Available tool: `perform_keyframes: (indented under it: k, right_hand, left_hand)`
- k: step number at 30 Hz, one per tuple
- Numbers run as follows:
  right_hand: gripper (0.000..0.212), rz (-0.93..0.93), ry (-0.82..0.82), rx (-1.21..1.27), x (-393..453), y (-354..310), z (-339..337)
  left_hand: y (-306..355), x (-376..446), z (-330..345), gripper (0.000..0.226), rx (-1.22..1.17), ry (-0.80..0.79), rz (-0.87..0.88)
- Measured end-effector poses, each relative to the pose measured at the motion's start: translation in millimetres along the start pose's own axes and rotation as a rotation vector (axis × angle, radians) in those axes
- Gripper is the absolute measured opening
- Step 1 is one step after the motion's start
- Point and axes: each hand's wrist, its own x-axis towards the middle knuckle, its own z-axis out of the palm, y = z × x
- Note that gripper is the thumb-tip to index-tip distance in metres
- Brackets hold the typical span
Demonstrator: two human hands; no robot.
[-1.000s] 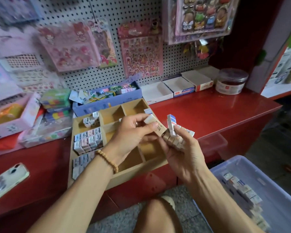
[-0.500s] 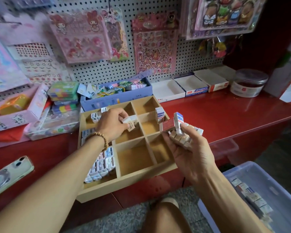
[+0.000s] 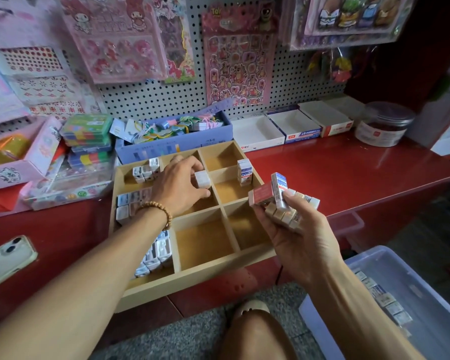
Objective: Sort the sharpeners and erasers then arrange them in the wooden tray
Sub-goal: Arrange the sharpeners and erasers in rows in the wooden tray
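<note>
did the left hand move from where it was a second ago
Yes. The left hand left the right hand and went forward and left over the wooden tray, lowering a white eraser into a middle compartment.

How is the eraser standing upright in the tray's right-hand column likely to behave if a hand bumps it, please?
The upright eraser stands alone on its small end in the wooden tray, so it would probably tip easily. It looks small and likely light. Its paper sleeve may let it slide along the wood.

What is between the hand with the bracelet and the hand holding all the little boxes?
In the head view, only wooden tray compartments lie between the left hand and right hand, with one eraser standing upright there.
</note>
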Motion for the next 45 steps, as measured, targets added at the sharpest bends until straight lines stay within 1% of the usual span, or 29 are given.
perform_keyframes:
  k: [2, 3, 4, 5, 7, 8, 9, 10, 13, 16, 18, 21, 24, 28, 30, 32, 35, 37, 42, 43, 45]
  right_hand:
    - [0.041, 0.002, 0.005, 0.0, 0, 1, 0]
    - [0.04, 0.004, 0.005, -0.001, 0, 1, 0]
    - [0.039, 0.006, 0.001, -0.003, 0, 1, 0]
    - [0.036, 0.006, -0.003, -0.006, -1, 1, 0]
    - [0.023, 0.005, -0.018, -0.024, -3, 0, 0]
    - [0.016, 0.006, -0.028, -0.037, -5, -1, 0]
    - [0.013, 0.004, -0.039, -0.05, -6, -2, 0]
    - [0.013, 0.001, -0.046, -0.064, -8, -3, -1]
    - [0.015, -0.014, -0.027, -0.075, -9, -5, -3]
    - [0.026, -0.04, 0.03, -0.068, -8, -8, -5]
    - [0.033, -0.065, 0.087, -0.068, -7, -12, -10]
    - [0.027, -0.128, 0.13, -0.129, -7, -19, -19]
    - [0.026, -0.186, 0.196, -0.191, -8, -25, -30]
    - [0.039, -0.204, 0.225, -0.231, -12, -29, -48]
    - [0.045, -0.196, 0.215, -0.269, -14, -29, -53]
    - [0.057, -0.185, 0.192, -0.297, -17, -30, -57]
    - [0.069, -0.172, 0.161, -0.334, -19, -32, -62]
    - [0.068, -0.157, 0.139, -0.347, -20, -32, -64]
    - [0.05, -0.126, 0.092, -0.345, -21, -31, -68]
    - [0.049, -0.122, 0.08, -0.353, -20, -32, -68]
    - [0.047, -0.116, 0.043, -0.375, -19, -35, -67]
  left_hand:
    - [6, -6, -6, 0.037, -0.066, 0.076, 0.043]
    - [12, -10, -10, 0.031, -0.152, 0.105, 0.074]
    - [20, -14, -13, 0.026, -0.265, 0.093, 0.115]
    - [30, -20, -16, 0.023, -0.376, 0.025, 0.166]
    - [50, -31, -21, 0.028, -0.497, -0.204, 0.263]
    - [58, -36, -22, 0.033, -0.493, -0.296, 0.294]
    - [64, -40, -21, 0.036, -0.465, -0.339, 0.316]
    - [68, -42, -19, 0.036, -0.431, -0.343, 0.325]
    - [74, -46, -15, 0.03, -0.395, -0.293, 0.357]
    - [77, -47, -15, 0.02, -0.392, -0.275, 0.371]
    - [76, -43, -14, 0.019, -0.425, -0.267, 0.351]
    - [71, -36, -11, 0.021, -0.456, -0.246, 0.258]
    - [66, -31, -6, 0.024, -0.459, -0.28, 0.193]
    - [73, -31, 7, 0.024, -0.492, -0.34, 0.179]
    - [78, -32, 19, 0.024, -0.407, -0.325, 0.217]
    - [83, -33, 29, 0.026, -0.28, -0.26, 0.241]
    - [87, -33, 41, 0.032, -0.198, -0.234, 0.271]
    - [90, -34, 46, 0.032, -0.136, -0.219, 0.293]
    - [93, -34, 40, 0.036, -0.011, -0.185, 0.295]
    - [94, -34, 37, 0.036, -0.044, -0.165, 0.296]
    - [100, -35, 27, 0.024, -0.252, -0.138, 0.291]
